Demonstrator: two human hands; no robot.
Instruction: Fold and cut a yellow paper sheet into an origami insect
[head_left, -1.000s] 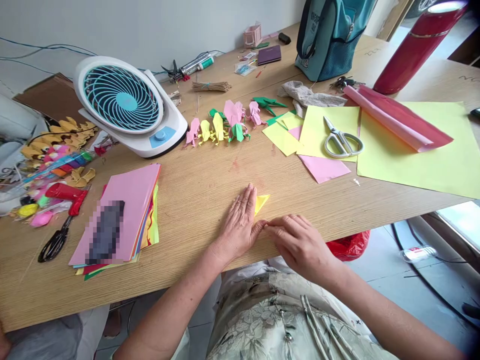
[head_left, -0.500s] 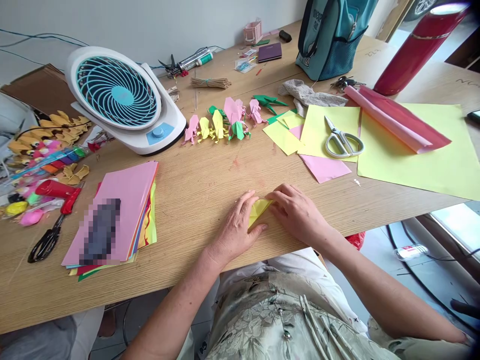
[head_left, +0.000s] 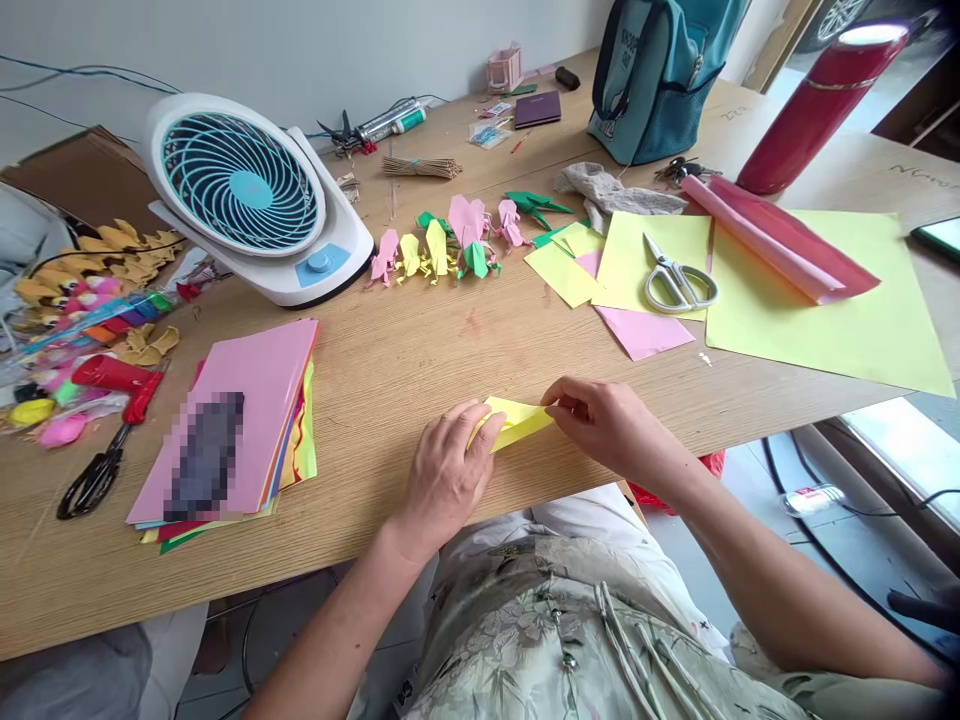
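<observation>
A folded piece of yellow paper [head_left: 517, 420] lies between my hands close to the table's front edge. My left hand [head_left: 454, 460] grips its left end, thumb on the near side and fingers curled over it. At the right end, my right hand [head_left: 600, 420] pinches a corner between thumb and index finger. Beyond my hands, several folded paper figures [head_left: 469, 230] in pink, yellow and green stand in a group. White-handled scissors [head_left: 679, 285] rest on yellow paper sheets [head_left: 817, 335] to the right, with a pink paper piece [head_left: 645, 333] nearer to me.
At the left are a white and blue fan [head_left: 255, 200], a stack of coloured paper [head_left: 255, 360] and a red glue gun [head_left: 124, 385] beside black scissors [head_left: 94, 480]. A red thermos [head_left: 817, 120], a rolled pink sheet [head_left: 780, 240] and a teal bag [head_left: 652, 90] stand or lie at the right.
My hands have moved slightly apart, the left one leftward. More of the yellow paper shows between them, now as a longer strip with a raised flap.
</observation>
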